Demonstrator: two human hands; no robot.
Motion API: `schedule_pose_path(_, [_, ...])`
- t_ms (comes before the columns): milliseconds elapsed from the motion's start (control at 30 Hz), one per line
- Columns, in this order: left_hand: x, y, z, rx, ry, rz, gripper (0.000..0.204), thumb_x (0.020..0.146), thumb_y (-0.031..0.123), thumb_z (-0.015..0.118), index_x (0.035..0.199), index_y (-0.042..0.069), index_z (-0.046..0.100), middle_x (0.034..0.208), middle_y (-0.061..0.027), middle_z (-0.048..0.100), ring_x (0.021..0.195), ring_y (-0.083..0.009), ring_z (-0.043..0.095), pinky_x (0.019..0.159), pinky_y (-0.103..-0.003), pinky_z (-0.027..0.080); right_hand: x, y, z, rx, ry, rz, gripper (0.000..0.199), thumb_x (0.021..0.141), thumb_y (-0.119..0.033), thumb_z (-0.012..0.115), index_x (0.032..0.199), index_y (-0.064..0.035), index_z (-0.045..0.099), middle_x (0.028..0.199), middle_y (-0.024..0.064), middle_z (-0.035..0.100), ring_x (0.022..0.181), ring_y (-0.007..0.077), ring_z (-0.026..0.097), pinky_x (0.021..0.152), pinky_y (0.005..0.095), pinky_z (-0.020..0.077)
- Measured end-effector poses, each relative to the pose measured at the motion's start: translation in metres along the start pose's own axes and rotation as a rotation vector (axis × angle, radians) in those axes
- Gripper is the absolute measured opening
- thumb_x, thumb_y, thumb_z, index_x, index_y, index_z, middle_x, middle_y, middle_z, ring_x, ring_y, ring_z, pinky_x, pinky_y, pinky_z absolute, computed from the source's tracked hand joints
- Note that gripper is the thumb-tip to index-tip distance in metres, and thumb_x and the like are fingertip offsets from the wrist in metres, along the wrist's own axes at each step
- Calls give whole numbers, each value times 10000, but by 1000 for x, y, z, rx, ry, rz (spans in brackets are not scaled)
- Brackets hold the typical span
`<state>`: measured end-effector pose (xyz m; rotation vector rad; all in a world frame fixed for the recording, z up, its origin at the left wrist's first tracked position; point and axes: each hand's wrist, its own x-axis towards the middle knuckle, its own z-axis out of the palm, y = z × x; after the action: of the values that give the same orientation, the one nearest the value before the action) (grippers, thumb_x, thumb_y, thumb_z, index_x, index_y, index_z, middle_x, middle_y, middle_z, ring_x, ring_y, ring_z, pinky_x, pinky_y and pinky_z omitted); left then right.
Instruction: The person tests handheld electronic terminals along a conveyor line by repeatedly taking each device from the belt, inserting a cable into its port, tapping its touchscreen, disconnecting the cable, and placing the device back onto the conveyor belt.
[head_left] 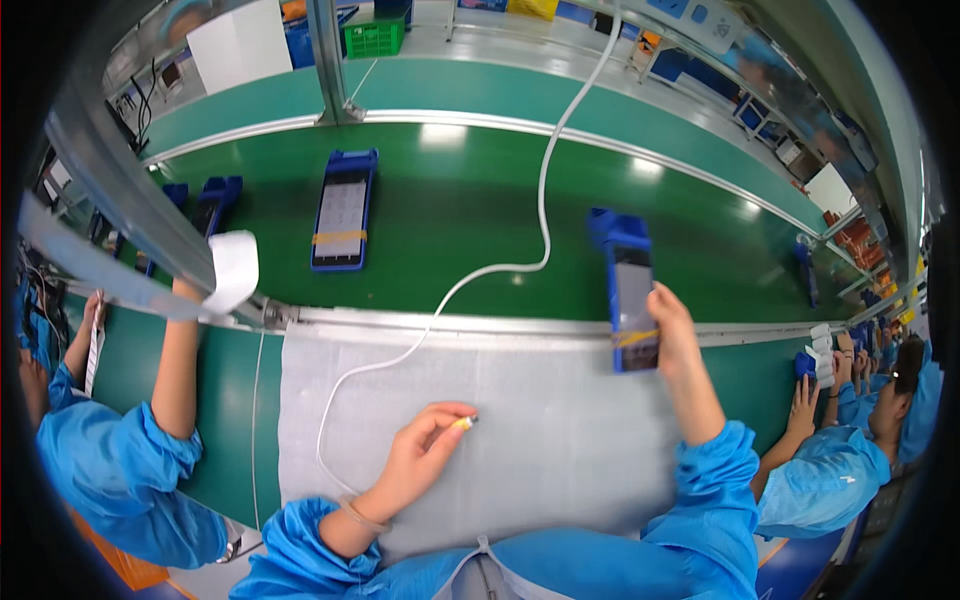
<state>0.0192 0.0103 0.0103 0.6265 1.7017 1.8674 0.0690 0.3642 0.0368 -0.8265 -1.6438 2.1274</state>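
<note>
My right hand [677, 330] grips the lower right side of a blue handheld terminal [632, 290] with a dark screen and a yellow band round its lower end. The terminal is slightly blurred, over the near edge of the green belt. Above the grey mat, my left hand [425, 452] pinches a small cable plug [465, 422], yellow and white with a metallic tip. A white cable [485, 270] hangs from above, crosses the belt and mat, and passes behind my left wrist. Its join to the plug is hidden.
Another blue terminal [342, 212] with a yellow band lies on the green belt [460, 210]; more lie farther left and right. A metal post [130, 180] stands at left. A co-worker's forearm [176, 370] reaches in there; another co-worker [825, 480] works at right.
</note>
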Motion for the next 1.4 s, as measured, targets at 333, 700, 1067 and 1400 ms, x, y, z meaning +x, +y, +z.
schedule_pose_path(333, [-9, 3, 18, -456, -189, -292, 148, 946, 133, 435, 937, 1, 501, 1058, -119, 586, 1058, -205, 552, 936, -326, 428, -126, 41, 99, 102, -229, 155, 480, 911, -139, 495, 1357, -93, 325, 1193, 84, 529, 1046, 157, 536, 885, 300, 436])
schedule_pose_path(700, [-11, 4, 19, -459, -181, -335, 140, 940, 131, 436, 916, 1, 481, 1000, -163, 598, 936, -224, 618, 833, -337, 505, -132, 53, 95, 54, -277, 127, 500, 902, -156, 512, 1355, -79, 317, 1178, 110, 543, 1037, 181, 552, 885, 321, 443])
schedule_pose_path(1067, [-9, -7, 12, 23, -24, 13, 92, 876, 78, 543, 821, 5, 530, 1091, -119, 523, 994, -174, 525, 863, -280, 430, -138, 59, 105, -30, -208, 50, 499, 913, -90, 460, 1373, -61, 267, 1062, 131, 594, 912, 150, 597, 803, 287, 478])
schedule_pose_path(1400, [-7, -1, 7, 426, 9, 204, 80, 800, 77, 626, 762, 20, 585, 1041, -88, 527, 1031, -232, 453, 889, -325, 353, -142, 63, 107, -24, -168, -1, 507, 919, -102, 459, 1379, -58, 250, 1072, 135, 590, 894, 132, 595, 784, 273, 478])
